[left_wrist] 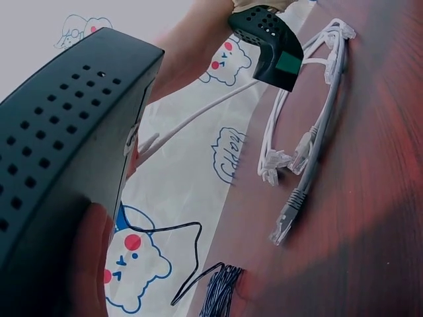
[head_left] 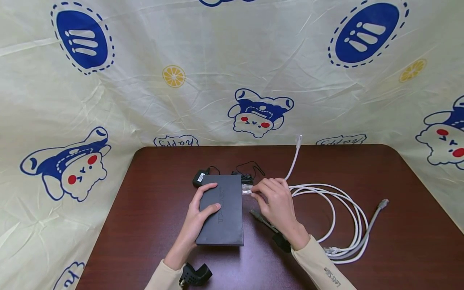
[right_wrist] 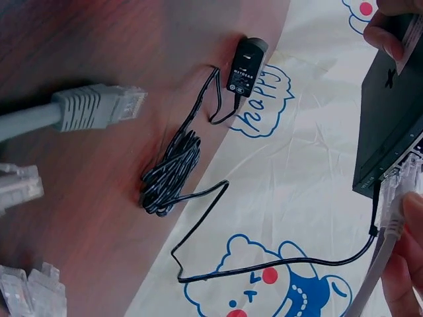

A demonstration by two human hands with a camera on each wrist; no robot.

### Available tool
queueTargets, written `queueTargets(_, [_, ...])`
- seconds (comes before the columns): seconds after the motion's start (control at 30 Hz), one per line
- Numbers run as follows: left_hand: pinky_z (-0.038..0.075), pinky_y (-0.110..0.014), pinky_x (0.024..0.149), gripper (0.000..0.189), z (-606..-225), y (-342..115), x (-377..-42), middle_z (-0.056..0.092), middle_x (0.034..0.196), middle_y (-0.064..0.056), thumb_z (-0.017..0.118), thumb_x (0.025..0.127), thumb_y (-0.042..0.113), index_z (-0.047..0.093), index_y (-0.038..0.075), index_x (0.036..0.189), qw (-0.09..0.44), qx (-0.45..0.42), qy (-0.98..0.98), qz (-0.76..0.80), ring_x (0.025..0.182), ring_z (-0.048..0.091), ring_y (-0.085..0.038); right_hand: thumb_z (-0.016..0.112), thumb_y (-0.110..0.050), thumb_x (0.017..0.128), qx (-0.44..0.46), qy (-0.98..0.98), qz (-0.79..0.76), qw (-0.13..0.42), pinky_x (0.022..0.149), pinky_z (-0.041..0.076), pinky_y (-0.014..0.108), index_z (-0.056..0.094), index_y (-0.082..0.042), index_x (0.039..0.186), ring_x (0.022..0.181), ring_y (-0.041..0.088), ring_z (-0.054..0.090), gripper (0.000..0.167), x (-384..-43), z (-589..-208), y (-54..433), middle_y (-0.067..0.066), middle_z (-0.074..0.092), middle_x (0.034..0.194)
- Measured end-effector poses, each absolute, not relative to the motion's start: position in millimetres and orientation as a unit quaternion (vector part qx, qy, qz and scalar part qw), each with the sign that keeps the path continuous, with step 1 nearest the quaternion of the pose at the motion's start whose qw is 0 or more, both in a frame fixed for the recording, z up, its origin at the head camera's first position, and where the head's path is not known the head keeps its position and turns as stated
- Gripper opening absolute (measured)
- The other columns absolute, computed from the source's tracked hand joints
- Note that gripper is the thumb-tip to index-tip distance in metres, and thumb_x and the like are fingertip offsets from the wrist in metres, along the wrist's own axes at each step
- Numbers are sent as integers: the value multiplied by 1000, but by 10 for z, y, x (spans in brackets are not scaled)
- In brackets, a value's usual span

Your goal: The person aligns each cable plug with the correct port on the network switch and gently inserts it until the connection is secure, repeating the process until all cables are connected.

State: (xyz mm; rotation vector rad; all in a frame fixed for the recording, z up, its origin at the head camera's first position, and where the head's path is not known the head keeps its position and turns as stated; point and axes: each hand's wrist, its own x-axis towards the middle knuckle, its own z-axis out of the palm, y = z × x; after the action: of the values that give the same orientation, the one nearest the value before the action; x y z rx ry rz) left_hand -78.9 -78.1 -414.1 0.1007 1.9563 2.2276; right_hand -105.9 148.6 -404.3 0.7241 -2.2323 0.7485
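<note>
Apparently at the plugging-in step, the left hand (head_left: 197,213) grips a flat dark-grey rectangular box (head_left: 224,219) above the glossy brown table (head_left: 163,225) while the right hand (head_left: 277,203) pinches a clear plastic plug (head_left: 247,192) on a pale cable (right_wrist: 372,277) at the box's edge, likely needing a straight push next.

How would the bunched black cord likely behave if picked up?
The black cord is probably floppy: its thin slack bends sharply. Its bunched loops may lift as one clump. Pulling might tug the adapter joined to it.
</note>
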Motion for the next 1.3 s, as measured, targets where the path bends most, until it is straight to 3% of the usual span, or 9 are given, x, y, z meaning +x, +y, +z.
queueTargets(0.13, [42, -40, 82, 49, -4147, -772, -788, 40, 135, -11, 63, 90, 12, 50, 25, 135, 87, 34, 658, 747, 113, 43, -31, 78, -2, 74, 285, -851, 284, 338, 81, 39, 43, 68, -9, 79, 71, 16, 58, 13, -1076, -4057, 1478, -2, 63, 75])
queueTargets(0.37, [42, -40, 82, 50, -4127, -752, -798, 40, 133, -12, 63, 90, 12, 49, 26, 136, 91, 40, 659, 746, 111, 43, -30, 72, -13, 85, 288, -848, 300, 329, 79, 40, 41, 69, -7, 81, 76, 19, 59, 8, -1085, -4060, 1459, 1, 64, 79])
queueTargets(0.6, [42, -40, 81, 50, -4091, -764, -819, 40, 132, -12, 63, 89, 12, 49, 28, 134, 89, 49, 667, 738, 109, 44, -30, 74, -7, 82, 279, -837, 325, 340, 78, 39, 39, 69, -7, 81, 76, 20, 58, 5, -1088, -4040, 1421, 1, 64, 80])
queueTargets(0.93, [40, -40, 83, 49, -4077, -797, -825, 38, 135, -11, 63, 90, 14, 49, 29, 134, 99, 57, 680, 724, 111, 43, -31, 79, 2, 72, 267, -817, 342, 381, 75, 39, 40, 66, -7, 75, 67, 19, 53, 16, -1122, -4090, 1329, 1, 60, 73])
queueTargets(1.1, [42, -41, 80, 49, -4077, -798, -823, 38, 136, -11, 63, 91, 15, 48, 29, 135, 103, 54, 678, 726, 110, 44, -31, 79, 3, 71, 265, -809, 349, 393, 73, 38, 39, 66, -7, 75, 66, 19, 52, 16, -1142, -4115, 1303, 1, 59, 72])
queueTargets(1.3, [40, -41, 82, 49, -4091, -803, -846, 39, 135, -10, 64, 90, 13, 49, 28, 134, 94, 51, 679, 726, 112, 43, -30, 78, 0, 74, 260, -818, 357, 368, 73, 37, 37, 67, -8, 78, 71, 19, 53, 14, -1138, -4114, 1324, 0, 61, 76])
